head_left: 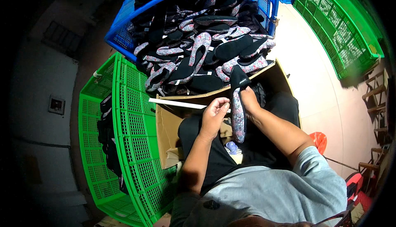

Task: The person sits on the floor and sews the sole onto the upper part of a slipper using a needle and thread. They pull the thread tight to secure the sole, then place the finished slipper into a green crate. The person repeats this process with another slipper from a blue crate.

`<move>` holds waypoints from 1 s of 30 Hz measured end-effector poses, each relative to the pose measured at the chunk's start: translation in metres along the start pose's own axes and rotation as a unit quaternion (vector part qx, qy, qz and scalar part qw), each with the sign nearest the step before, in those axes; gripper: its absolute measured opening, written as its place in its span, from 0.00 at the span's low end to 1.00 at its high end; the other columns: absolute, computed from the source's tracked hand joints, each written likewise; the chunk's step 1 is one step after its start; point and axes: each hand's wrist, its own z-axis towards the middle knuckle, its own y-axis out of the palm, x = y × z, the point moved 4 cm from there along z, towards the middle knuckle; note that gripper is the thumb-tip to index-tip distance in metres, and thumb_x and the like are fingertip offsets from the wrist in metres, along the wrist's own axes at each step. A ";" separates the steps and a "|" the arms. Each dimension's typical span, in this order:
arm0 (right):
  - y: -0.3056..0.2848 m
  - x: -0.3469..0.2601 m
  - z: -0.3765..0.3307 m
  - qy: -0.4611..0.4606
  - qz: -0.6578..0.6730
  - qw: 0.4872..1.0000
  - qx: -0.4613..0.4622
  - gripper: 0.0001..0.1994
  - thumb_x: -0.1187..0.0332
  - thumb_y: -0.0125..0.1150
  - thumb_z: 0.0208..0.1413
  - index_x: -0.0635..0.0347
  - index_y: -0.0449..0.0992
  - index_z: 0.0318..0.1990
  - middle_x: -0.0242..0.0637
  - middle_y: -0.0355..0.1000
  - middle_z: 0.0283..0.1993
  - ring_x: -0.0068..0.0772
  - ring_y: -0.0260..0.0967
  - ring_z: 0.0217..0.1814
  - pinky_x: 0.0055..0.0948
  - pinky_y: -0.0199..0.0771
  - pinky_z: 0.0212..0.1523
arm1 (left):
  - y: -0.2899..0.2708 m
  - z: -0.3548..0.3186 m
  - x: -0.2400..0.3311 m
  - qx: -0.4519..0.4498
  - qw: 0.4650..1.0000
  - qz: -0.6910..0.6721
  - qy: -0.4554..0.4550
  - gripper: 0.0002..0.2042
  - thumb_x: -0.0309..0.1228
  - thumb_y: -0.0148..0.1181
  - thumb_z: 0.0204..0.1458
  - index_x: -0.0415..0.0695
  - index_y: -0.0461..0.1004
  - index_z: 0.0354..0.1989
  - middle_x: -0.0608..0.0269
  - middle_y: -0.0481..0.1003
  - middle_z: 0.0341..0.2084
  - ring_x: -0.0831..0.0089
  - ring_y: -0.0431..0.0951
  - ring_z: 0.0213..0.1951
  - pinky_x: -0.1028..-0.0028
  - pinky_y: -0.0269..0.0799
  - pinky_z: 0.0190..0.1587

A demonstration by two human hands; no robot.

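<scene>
**Inspector:** Containers first.

**Assistant:** A blue crate [123,18] at twelve o'clock, heaped with flat shoes [202,49], black with floral-patterned sides, lying at mixed angles. A green crate [132,144] at nine o'clock stands on edge with dark fabric pieces [108,138] behind its mesh. A second green crate [342,33] sits at two o'clock; its contents cannot be seen. An open cardboard box [167,124] lies at centre, between the knees, with a white strip [175,103] across its far rim.

**Inspector:** The item in hand?

**Assistant:** One floral shoe [238,111], just right of centre, above the box. Its long axis runs near twelve-to-six; the black end points to twelve o'clock, towards the heap, and the patterned end points down to the lap.

**Inspector:** Grip?

**Assistant:** The right hand [249,99] is closed round the shoe's upper half from the three o'clock side. The left hand [214,113] is just beside the shoe at nine o'clock, fingers curled with the tips pinched together; whether they hold anything cannot be told.

**Inspector:** Surroundings?

**Assistant:** A red object [318,139] on the pale floor at four o'clock.
</scene>
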 end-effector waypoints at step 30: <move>0.025 -0.009 -0.026 0.067 -0.104 0.975 -0.183 0.14 0.69 0.55 0.65 0.56 0.70 0.56 0.35 0.76 0.44 0.19 0.71 0.37 0.15 0.64 0.26 | -0.057 0.003 0.033 0.326 0.903 -0.263 0.101 0.08 0.31 0.54 0.58 0.42 0.74 0.42 0.60 0.78 0.36 0.68 0.80 0.37 0.69 0.78 0.42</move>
